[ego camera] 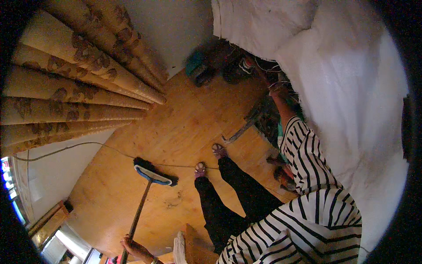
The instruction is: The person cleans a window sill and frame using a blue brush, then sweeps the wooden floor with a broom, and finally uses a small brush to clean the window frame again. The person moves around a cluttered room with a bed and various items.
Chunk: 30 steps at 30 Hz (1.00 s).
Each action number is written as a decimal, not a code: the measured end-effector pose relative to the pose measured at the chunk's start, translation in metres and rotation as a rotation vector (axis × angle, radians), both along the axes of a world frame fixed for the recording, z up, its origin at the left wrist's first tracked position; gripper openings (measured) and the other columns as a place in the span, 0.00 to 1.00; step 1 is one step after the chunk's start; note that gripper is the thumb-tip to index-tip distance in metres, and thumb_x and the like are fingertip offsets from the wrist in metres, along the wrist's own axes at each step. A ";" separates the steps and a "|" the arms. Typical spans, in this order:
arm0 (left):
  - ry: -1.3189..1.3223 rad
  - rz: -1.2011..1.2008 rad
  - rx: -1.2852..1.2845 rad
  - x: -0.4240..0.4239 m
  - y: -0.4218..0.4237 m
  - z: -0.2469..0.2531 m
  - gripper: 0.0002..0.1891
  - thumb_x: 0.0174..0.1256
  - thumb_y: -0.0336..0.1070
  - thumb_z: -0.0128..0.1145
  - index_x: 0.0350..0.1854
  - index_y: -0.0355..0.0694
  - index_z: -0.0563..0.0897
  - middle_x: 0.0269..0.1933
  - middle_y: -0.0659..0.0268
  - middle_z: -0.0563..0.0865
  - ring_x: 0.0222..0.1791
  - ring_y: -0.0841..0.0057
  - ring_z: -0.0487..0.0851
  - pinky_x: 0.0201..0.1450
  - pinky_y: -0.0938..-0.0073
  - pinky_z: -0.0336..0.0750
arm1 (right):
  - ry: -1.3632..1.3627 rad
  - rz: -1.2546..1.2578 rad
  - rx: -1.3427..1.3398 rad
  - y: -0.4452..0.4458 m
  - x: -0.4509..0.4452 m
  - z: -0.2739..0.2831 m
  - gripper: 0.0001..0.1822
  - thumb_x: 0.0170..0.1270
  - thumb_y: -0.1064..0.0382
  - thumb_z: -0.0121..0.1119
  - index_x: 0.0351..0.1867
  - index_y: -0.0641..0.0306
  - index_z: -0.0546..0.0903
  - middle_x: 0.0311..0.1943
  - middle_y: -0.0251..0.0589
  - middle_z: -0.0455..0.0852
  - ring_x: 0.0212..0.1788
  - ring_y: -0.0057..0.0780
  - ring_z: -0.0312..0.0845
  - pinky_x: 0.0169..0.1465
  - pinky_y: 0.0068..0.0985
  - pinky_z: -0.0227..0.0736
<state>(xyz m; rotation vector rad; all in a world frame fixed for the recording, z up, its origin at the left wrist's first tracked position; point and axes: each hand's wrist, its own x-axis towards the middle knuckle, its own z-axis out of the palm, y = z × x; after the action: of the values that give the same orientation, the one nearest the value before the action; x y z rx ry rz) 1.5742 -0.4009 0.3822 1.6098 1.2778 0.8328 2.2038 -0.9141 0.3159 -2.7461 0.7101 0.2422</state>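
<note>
Near the bottom edge, my left hand is closed around the handle of a push broom. The broom's blue and white head with dark bristles rests on the wooden floor, beside a thin cable that runs across it. My right arm in a striped sleeve reaches under the edge of a white cloth at the upper right. The right hand is dim among loose threads and dark items, and its fingers cannot be made out.
A patterned curtain hangs in folds at the left. Dark bundled items lie by the wall at the top. A metal bar is on the floor ahead of my feet. A wooden piece stands near the bottom.
</note>
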 end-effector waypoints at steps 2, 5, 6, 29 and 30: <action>-0.165 0.042 -0.054 0.012 -0.011 -0.004 0.08 0.60 0.32 0.50 0.23 0.39 0.71 0.27 0.65 0.75 0.35 0.74 0.72 0.46 0.72 0.63 | -0.055 -0.063 0.143 -0.004 0.001 0.005 0.12 0.58 0.58 0.54 0.39 0.62 0.77 0.31 0.38 0.79 0.29 0.30 0.76 0.30 0.29 0.73; -0.242 0.065 -0.108 0.036 -0.028 0.012 0.07 0.60 0.31 0.50 0.23 0.39 0.72 0.27 0.64 0.76 0.35 0.73 0.73 0.45 0.72 0.64 | -0.083 -0.161 0.564 0.010 -0.023 0.014 0.13 0.58 0.58 0.54 0.41 0.61 0.77 0.31 0.36 0.79 0.30 0.28 0.76 0.30 0.26 0.74; -0.275 0.196 -0.128 0.020 -0.026 0.004 0.06 0.59 0.31 0.50 0.23 0.39 0.72 0.27 0.64 0.77 0.34 0.73 0.74 0.46 0.71 0.65 | -0.023 -0.199 0.772 0.022 -0.036 0.018 0.13 0.58 0.58 0.54 0.41 0.61 0.76 0.32 0.35 0.79 0.30 0.27 0.76 0.30 0.25 0.74; -0.227 0.026 -0.098 0.081 -0.077 -0.029 0.11 0.55 0.31 0.56 0.17 0.39 0.70 0.23 0.71 0.73 0.29 0.81 0.68 0.38 0.77 0.64 | 0.704 0.581 1.629 0.137 -0.265 0.208 0.25 0.52 0.60 0.47 0.50 0.74 0.70 0.22 0.36 0.73 0.16 0.13 0.59 0.20 0.12 0.57; -0.273 0.016 -0.092 0.089 -0.077 -0.034 0.12 0.55 0.31 0.56 0.17 0.39 0.68 0.23 0.72 0.72 0.28 0.82 0.67 0.36 0.77 0.64 | 0.606 0.659 1.524 0.146 -0.262 0.215 0.24 0.53 0.61 0.47 0.51 0.72 0.69 0.22 0.36 0.73 0.17 0.13 0.60 0.21 0.11 0.57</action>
<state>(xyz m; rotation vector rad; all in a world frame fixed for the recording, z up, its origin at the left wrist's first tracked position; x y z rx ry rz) 1.6629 -0.4783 0.3479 1.3624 1.1192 0.9534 1.9421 -0.7680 0.5313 -1.2688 -0.3098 1.1707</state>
